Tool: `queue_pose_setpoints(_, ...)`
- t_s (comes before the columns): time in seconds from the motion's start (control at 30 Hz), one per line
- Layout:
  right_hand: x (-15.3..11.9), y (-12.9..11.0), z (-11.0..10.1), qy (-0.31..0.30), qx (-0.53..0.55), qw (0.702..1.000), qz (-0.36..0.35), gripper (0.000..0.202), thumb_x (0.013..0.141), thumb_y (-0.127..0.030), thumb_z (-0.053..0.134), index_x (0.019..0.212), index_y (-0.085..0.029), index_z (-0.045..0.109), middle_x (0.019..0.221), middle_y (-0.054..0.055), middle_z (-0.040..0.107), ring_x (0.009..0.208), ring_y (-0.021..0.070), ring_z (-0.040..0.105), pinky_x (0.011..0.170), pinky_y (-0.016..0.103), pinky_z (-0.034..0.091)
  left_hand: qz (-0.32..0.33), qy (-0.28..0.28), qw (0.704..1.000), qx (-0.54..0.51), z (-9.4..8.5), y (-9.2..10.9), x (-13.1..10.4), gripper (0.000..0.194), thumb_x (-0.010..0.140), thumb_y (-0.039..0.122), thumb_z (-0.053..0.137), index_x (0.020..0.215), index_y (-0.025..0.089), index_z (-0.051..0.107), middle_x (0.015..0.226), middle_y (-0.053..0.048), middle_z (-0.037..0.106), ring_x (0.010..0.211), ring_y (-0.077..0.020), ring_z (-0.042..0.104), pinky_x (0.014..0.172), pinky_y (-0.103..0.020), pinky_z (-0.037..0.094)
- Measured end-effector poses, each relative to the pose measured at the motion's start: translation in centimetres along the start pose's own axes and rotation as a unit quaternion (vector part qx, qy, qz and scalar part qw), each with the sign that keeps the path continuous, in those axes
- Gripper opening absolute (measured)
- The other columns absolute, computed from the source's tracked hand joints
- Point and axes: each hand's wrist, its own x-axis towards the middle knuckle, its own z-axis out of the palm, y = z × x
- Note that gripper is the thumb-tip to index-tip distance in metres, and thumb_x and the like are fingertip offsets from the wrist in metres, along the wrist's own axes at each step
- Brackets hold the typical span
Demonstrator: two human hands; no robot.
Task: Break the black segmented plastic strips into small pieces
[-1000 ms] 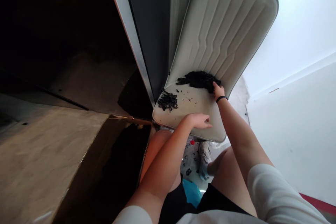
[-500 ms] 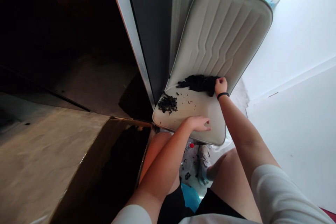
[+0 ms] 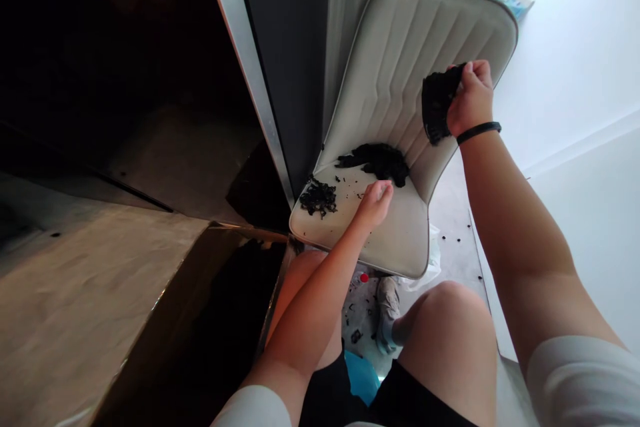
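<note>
Raised in front of the chair's backrest, my right hand [image 3: 471, 97] is closed on a limp black piece [image 3: 439, 103] that hangs to its left. My left hand [image 3: 376, 203] is over the seat, fingers pinched together; whether anything small is between them is hidden. Just beyond it, a dark pile of black pieces [image 3: 383, 161] lies where the seat meets the backrest. A smaller heap of curly black scraps [image 3: 319, 197] rests at the seat's left side, with tiny crumbs between the two. The padded chair [image 3: 400, 240] is light grey.
An open box [image 3: 200, 320] with dark contents stands at the lower left, beside my leg. A dark glossy panel [image 3: 125, 80] fills the upper left. A white wall [image 3: 575, 80] is at the right. Black bits and a red cap [image 3: 364, 277] lie on the floor.
My right hand has lifted a black piece off the pile and moved up and right. My left hand has moved up toward the pile, and its fingers have closed.
</note>
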Motion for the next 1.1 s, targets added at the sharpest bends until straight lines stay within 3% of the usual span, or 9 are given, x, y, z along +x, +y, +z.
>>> queue_pose_setpoints(0.13, -2.4, -6.6, 0.5, 0.006, 0.073, 0.995, 0.069, 0.038, 0.112, -0.057, 0.067, 0.099, -0.029, 0.043, 0.124, 0.006, 0.077, 0.107, 0.0164, 0.072, 0.097, 0.038, 0.057, -0.047, 0.028, 0.977, -0.207, 0.1, 0.1, 0.2, 0.055, 0.115, 0.056, 0.039, 0.156, 0.028, 0.063, 0.179, -0.011, 0.054, 0.170, -0.0285, 0.048, 0.141, -0.052, 0.037)
queue_pose_setpoints(0.27, -6.6, -13.2, 1.9, -0.059, 0.094, 0.990, 0.085, 0.036, 0.107, -0.057, 0.076, 0.104, -0.028, 0.055, 0.141, 0.005, 0.074, 0.113, 0.0180, 0.073, 0.091, 0.040, 0.061, 0.028, 0.146, 0.950, -0.275, -0.6, 0.6, 0.3, 0.051, 0.112, 0.056, 0.049, 0.154, 0.032, 0.065, 0.183, -0.004, 0.050, 0.177, -0.0240, 0.037, 0.149, -0.050, 0.020)
queue_pose_setpoints(0.37, -9.3, -15.8, 2.9, -0.058, 0.044, 0.995, 0.071, 0.038, 0.103, -0.061, 0.081, 0.104, -0.028, 0.062, 0.123, 0.004, 0.075, 0.105, 0.0188, 0.070, 0.085, 0.036, 0.064, 0.019, 0.084, 0.938, -0.335, -1.4, 1.2, 0.2, 0.056, 0.114, 0.064, 0.039, 0.144, 0.029, 0.072, 0.170, -0.006, 0.065, 0.172, -0.0271, 0.047, 0.147, -0.056, 0.026)
queue_pose_setpoints(0.47, -12.4, -16.7, 3.5, -0.049, -0.023, 0.997, 0.061, 0.041, 0.105, -0.065, 0.075, 0.102, -0.025, 0.067, 0.097, 0.002, 0.067, 0.097, 0.0192, 0.069, 0.083, 0.037, 0.065, -0.027, -0.041, 0.931, -0.363, -1.8, 1.7, -0.4, 0.080, 0.107, 0.084, 0.039, 0.138, 0.022, 0.077, 0.150, -0.014, 0.079, 0.161, -0.0377, 0.060, 0.136, -0.061, 0.048)
queue_pose_setpoints(0.57, -16.2, -16.7, 3.6, -0.022, -0.029, 0.994, 0.099, 0.045, 0.103, -0.069, 0.076, 0.098, -0.025, 0.067, 0.089, 0.001, 0.062, 0.087, 0.0197, 0.067, 0.080, 0.040, 0.065, -0.024, -0.112, 0.935, -0.336, -1.7, 1.7, -1.2, 0.092, 0.096, 0.094, 0.053, 0.138, 0.017, 0.078, 0.134, -0.018, 0.085, 0.148, -0.0431, 0.071, 0.125, -0.058, 0.060)
queue_pose_setpoints(0.7, -22.5, -16.4, 3.5, 0.033, 0.014, 0.979, 0.200, 0.045, 0.099, -0.074, 0.077, 0.110, -0.030, 0.071, 0.096, 0.004, 0.068, 0.093, 0.0252, 0.071, 0.090, 0.046, 0.066, -0.012, -0.098, 0.952, -0.291, -1.0, 1.6, -2.0, 0.084, 0.087, 0.086, 0.079, 0.143, 0.023, 0.074, 0.131, -0.014, 0.086, 0.136, -0.0422, 0.079, 0.121, -0.059, 0.064)
queue_pose_setpoints(0.87, -30.2, -15.8, 3.9, 0.029, 0.096, 0.942, 0.319, 0.070, 0.094, -0.077, 0.075, 0.151, -0.043, 0.055, 0.151, 0.007, 0.069, 0.136, 0.0299, 0.071, 0.111, 0.051, 0.065, 0.011, -0.056, 0.966, -0.254, 0.0, 1.1, -1.8, 0.064, 0.092, 0.065, 0.086, 0.144, 0.030, 0.070, 0.144, -0.006, 0.081, 0.148, -0.0371, 0.072, 0.134, -0.061, 0.053)
queue_pose_setpoints(1.0, -34.2, -15.7, 4.5, 0.050, 0.167, 0.899, 0.402, 0.066, 0.090, -0.080, 0.075, 0.138, -0.039, 0.055, 0.140, 0.004, 0.074, 0.116, 0.0244, 0.079, 0.093, 0.041, 0.069, 0.002, -0.066, 0.970, -0.233, 0.5, 0.6, -2.0, 0.059, 0.095, 0.052, 0.086, 0.144, 0.026, 0.068, 0.144, -0.010, 0.080, 0.152, -0.0352, 0.068, 0.138, -0.058, 0.047)
queue_pose_setpoints(1.1, -35.5, -15.7, 5.0, 0.010, 0.222, 0.866, 0.447, 0.067, 0.085, -0.085, 0.079, 0.125, -0.035, 0.059, 0.117, 0.002, 0.078, 0.092, 0.0228, 0.079, 0.072, 0.037, 0.069, -0.008, -0.073, 0.960, -0.272, 1.1, 0.5, -2.3, 0.067, 0.097, 0.050, 0.084, 0.155, 0.030, 0.058, 0.145, -0.010, 0.080, 0.152, -0.0318, 0.069, 0.138, -0.058, 0.047)
